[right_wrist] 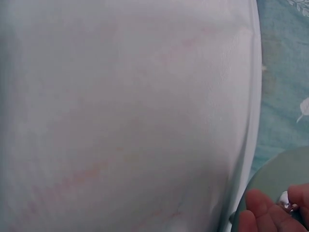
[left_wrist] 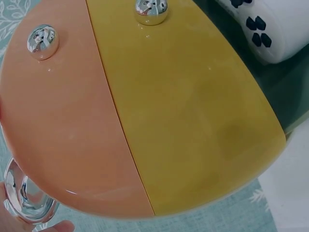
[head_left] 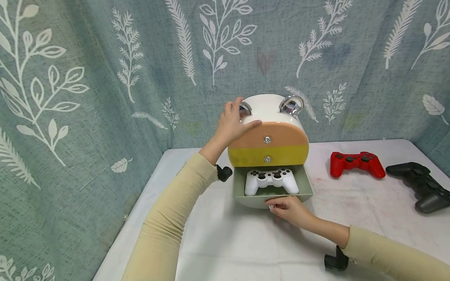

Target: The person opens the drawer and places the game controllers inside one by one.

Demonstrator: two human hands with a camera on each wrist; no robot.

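A small drawer box with a white top (head_left: 264,102) has an orange drawer (head_left: 288,134), a yellow drawer (head_left: 246,157) and a pale green bottom drawer (head_left: 239,183). The green drawer is pulled out, and a white game controller (head_left: 270,180) lies in it. At the box's upper left, my left hand (head_left: 230,121) grips the box beside a silver ring-shaped ear (left_wrist: 29,195), with the thumb across the orange front. My right hand (head_left: 290,210) pinches the green drawer's silver knob (right_wrist: 286,199) between thumb and fingers.
Right of the box lie a red game controller (head_left: 356,164) and a black game controller (head_left: 422,185) on the white-covered table (head_left: 225,249). Behind hangs a blue-green curtain (head_left: 151,70) with white leaf patterns. A second silver ear (head_left: 291,106) stands up on the box's right.
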